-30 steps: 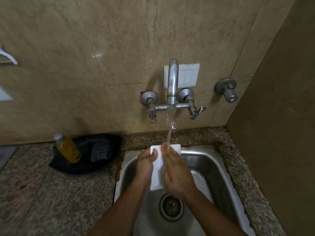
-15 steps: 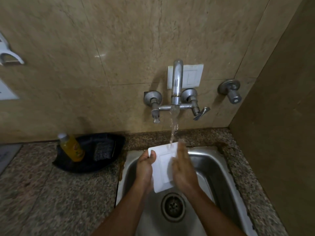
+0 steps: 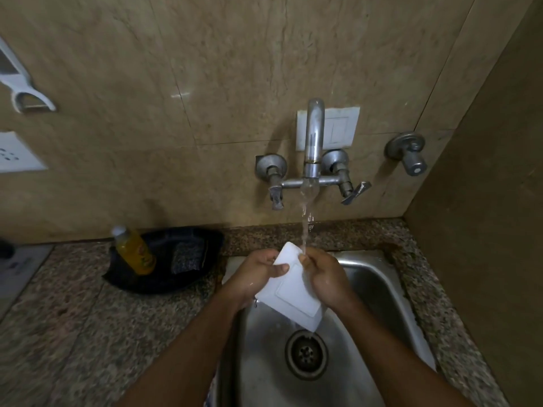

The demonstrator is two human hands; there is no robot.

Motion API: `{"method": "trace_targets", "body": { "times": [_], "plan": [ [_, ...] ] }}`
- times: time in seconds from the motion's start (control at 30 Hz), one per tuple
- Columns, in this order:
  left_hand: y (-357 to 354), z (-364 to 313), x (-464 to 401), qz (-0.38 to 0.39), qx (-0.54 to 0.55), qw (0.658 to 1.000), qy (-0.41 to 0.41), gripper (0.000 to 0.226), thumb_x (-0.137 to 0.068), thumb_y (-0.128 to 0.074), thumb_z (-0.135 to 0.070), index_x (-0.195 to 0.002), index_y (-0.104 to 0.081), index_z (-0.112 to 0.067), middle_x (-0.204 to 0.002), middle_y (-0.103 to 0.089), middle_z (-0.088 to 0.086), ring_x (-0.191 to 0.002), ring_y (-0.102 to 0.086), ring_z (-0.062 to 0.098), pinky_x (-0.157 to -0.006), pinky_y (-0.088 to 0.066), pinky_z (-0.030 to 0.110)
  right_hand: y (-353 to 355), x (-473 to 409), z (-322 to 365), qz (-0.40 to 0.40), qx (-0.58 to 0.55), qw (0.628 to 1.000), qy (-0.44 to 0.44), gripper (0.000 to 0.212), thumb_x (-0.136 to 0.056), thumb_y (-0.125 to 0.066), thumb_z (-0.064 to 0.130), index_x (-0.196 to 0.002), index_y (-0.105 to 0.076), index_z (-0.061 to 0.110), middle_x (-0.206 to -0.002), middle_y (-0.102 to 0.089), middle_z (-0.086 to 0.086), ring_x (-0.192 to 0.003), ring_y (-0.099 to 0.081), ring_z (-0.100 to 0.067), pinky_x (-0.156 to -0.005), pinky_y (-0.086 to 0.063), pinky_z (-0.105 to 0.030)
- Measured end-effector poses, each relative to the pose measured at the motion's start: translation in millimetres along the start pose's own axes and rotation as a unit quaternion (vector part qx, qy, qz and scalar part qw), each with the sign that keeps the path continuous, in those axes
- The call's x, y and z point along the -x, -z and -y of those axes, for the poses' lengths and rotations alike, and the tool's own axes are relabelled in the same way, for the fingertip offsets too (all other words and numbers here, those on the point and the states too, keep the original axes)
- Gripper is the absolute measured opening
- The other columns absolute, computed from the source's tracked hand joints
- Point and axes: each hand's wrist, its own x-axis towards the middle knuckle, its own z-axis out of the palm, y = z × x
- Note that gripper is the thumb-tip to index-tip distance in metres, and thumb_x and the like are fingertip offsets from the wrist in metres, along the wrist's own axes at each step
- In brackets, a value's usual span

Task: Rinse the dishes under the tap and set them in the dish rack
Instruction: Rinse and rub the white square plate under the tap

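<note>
I see a glossy white plate [image 3: 296, 292], brushed steel sink [image 3: 379, 292], dull metal tap [image 3: 313, 133], speckled granite counter [image 3: 73, 318].

Over the stainless steel sink [image 3: 382, 289] the wall-mounted chrome tap [image 3: 313, 142] and its falling water hem in the back, the brown side wall [image 3: 484, 230] closes the desk's right edge, and a black oval tray [image 3: 164, 280] holding a yellow bottle [image 3: 135, 253] blocks the speckled granite desk [image 3: 73, 318] near its back edge, left of the sink.

kitchen: steel sink [image 3: 382, 289], wall tap [image 3: 313, 142]
</note>
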Motion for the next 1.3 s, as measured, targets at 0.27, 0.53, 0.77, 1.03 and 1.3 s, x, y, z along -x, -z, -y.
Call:
{"method": "trace_targets", "body": {
  "times": [0.27,0.53,0.77,1.03,1.3],
  "plan": [
    [-18.4,10.3,-2.6,-0.089,0.077,0.993,-0.026,0.017,-0.087,-0.063,0.004,-0.086,-0.071,-0.01,-0.086,-0.073,0.014,-0.08,-0.066,0.029,-0.077,-0.054,0.042,-18.6,21.4,-2.6,-0.015,0.17,0.977,0.129,0.065,-0.097,-0.013,0.046,-0.157,-0.013,0.019,-0.162,-0.004,0.005,-0.149,0.0,-0.007,-0.121,-0.004,-0.027],
    [-21.2,19.7,-4.4,-0.135,0.079,0.988,-0.016,0.013,-0.088,-0.065,-0.005,-0.093,-0.073,-0.014,-0.09,-0.076,0.01,-0.088,-0.071,0.036,-0.086,-0.055,0.055,-24.4,30.2,-4.4,-0.006,0.165,0.978,0.13,0.068,-0.096,-0.012,0.047,-0.157,-0.007,0.017,-0.161,0.003,0.006,-0.149,0.005,-0.006,-0.122,-0.003,-0.029],
    [-10.1,25.9,1.9,-0.151,0.131,0.98,-0.007,0.011,-0.09,-0.063,-0.004,-0.094,-0.073,-0.004,-0.093,-0.075,0.018,-0.088,-0.07,0.042,-0.085,-0.054,0.061,-17.9,21.9,-34.8,-0.026,0.073,0.997,-0.009,0.056,-0.105,-0.03,0.04,-0.156,-0.009,0.029,-0.162,0.001,0.015,-0.146,0.005,0.002,-0.12,-0.002,-0.026],
    [13.2,29.9,7.5,-0.172,0.169,0.97,0.012,0.013,-0.091,-0.061,-0.005,-0.101,-0.069,-0.001,-0.097,-0.073,0.023,-0.083,-0.07,0.038,-0.07,-0.057,0.043,-22.9,25.1,-19.7,0.0,0.03,0.997,0.07,0.058,-0.105,-0.036,0.034,-0.154,-0.005,0.035,-0.159,0.003,0.021,-0.148,0.004,0.0,-0.116,0.0,-0.014],
    [24.2,30.8,11.8,-0.137,0.187,0.973,0.012,0.018,-0.095,-0.057,-0.01,-0.108,-0.067,-0.004,-0.105,-0.073,0.02,-0.088,-0.071,0.036,-0.077,-0.056,0.049,-24.2,12.0,-12.2,0.003,-0.463,0.87,-0.172,0.026,-0.099,-0.046,0.002,-0.122,-0.059,0.003,-0.111,-0.07,-0.015,-0.098,-0.067,-0.028,-0.087,-0.053,-0.039]
  ]
}}
